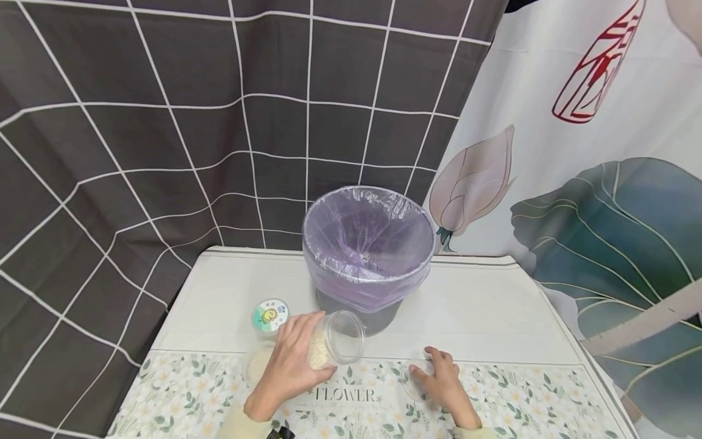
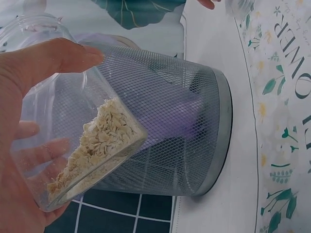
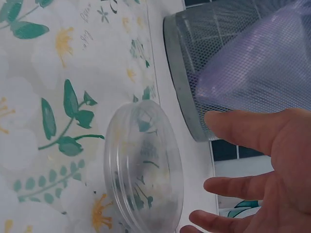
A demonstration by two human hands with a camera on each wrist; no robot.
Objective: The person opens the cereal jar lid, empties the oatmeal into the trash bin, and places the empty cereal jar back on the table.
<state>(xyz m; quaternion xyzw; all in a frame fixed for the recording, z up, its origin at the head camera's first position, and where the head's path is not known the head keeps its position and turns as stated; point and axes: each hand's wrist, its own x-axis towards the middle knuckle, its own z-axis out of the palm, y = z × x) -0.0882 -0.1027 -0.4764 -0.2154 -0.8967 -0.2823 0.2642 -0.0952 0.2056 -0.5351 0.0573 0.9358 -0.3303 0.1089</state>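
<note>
While the left hand's (image 1: 295, 360) fingers curl round a tilted clear jar (image 2: 80, 114) of oats (image 2: 106, 133) near the mesh bin (image 2: 175, 121), the right hand (image 1: 444, 379), fingers spread, hovers by a clear lid (image 3: 146, 167) on the worktop (image 1: 219, 317).

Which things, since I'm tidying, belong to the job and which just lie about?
Likely job:
jar of flakes, in left hand
clear lid, near right hand
bin, perhaps

Likely just lying about:
round labelled item
pale round item, partly hidden
</note>
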